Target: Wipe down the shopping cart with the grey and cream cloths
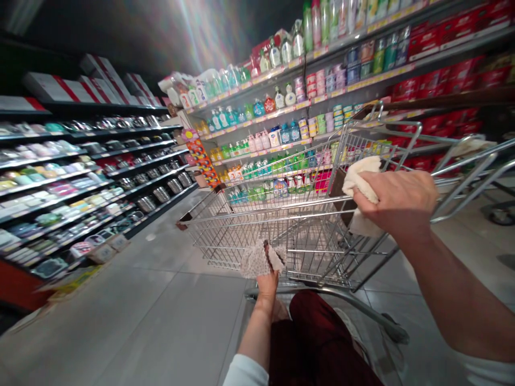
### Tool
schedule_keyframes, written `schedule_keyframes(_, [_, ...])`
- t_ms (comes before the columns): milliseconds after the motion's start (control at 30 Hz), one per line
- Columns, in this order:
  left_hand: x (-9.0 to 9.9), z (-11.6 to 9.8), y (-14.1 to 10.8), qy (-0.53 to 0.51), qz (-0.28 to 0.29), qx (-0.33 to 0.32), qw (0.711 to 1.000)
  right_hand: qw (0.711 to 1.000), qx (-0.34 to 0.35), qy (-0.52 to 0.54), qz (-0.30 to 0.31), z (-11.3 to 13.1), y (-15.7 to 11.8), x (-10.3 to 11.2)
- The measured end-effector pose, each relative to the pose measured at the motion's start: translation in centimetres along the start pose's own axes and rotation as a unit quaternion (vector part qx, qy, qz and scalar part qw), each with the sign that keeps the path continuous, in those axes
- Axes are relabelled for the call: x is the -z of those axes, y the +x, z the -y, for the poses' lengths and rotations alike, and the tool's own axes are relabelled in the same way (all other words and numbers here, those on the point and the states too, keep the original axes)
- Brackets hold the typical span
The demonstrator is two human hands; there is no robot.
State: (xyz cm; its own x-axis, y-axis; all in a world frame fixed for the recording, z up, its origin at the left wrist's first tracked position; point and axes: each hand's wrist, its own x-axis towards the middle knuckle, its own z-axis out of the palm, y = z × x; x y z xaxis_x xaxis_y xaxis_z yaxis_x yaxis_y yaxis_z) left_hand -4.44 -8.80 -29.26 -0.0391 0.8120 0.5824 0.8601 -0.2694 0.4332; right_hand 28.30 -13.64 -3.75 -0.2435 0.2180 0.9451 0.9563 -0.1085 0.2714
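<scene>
A wire shopping cart stands side-on in front of me. My right hand is closed around a cream cloth, pressed onto the cart's metal rail near its rear end; part of the cloth hangs below the rail. Lower and to the left, my left hand grips a speckled, pale cloth beside the cart's wire side. Its fingers are mostly hidden by the cloth, and I cannot tell whether that cloth touches the wires.
Behind the cart, shelves carry bottles and tubs. To the left, an aisle of grey floor tiles runs past shelves of bowls and pots. Another cart's wheel shows at right. A lower cart bar passes close to my knees.
</scene>
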Motion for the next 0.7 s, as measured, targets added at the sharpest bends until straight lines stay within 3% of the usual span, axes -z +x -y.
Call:
schedule_keyframes(167, [1.8, -1.4, -0.6, -0.099, -0.053, 0.056, 0.992, 1.000, -0.013, -0.005, 0.026, 0.0, 0.0, 0.1])
schedule_keyframes(333, [7.3, -7.4, 4.4, -0.177, -0.167, -0.041, 0.969, 1.000, -0.009, -0.002, 0.016, 0.1, 0.0, 0.1])
schedule_keyframes(400, [8.8, -10.1, 6.8, -0.191, -0.148, -0.090, 0.966, 1.000, -0.013, 0.001, 0.010, 0.2, 0.0, 0.1])
schedule_keyframes(500, [9.0, -12.4, 9.1, -0.151, -0.106, -0.127, 0.975, 0.999, -0.024, 0.003, 0.034, 0.3, -0.1, 0.3])
schedule_keyframes(600, [8.2, -12.6, 9.8, -0.058, -0.083, -0.162, 0.982, 0.998, -0.033, 0.012, 0.060, 0.4, 0.0, 0.3])
schedule_keyframes(700, [8.6, -12.3, 10.4, 0.004, -0.070, -0.185, 0.980, 0.995, -0.051, 0.028, 0.085, 0.4, 0.0, 0.1])
